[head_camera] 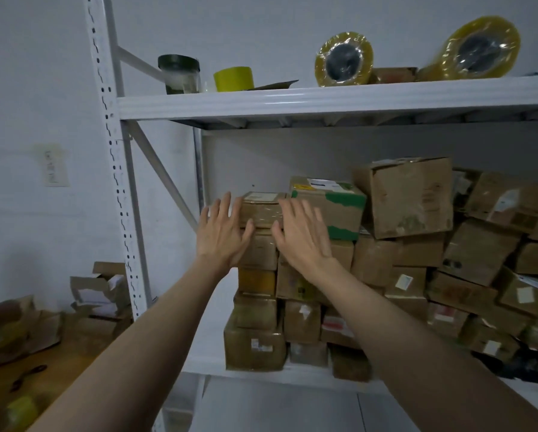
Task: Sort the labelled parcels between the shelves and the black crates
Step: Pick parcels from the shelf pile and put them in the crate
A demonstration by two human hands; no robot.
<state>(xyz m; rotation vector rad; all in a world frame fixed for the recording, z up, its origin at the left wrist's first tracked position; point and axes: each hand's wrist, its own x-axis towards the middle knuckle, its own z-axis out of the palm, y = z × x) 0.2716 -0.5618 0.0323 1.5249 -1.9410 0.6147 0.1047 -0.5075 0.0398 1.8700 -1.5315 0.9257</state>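
Flanking one small taped parcel (261,210) atop the leftmost stack on the middle shelf (211,366): my left hand (222,232) and right hand (302,235), fingers straight, grasping nothing. Upper shelf (292,101): two wrapped tape rolls (344,59).

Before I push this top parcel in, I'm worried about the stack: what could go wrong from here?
1. The small taped parcel tops a narrow column of boxes at the pile's open left end; a push from the left hand or right hand might tip it sideways.
2. The large open carton sits tilted on the pile and could slide if neighbours shift.
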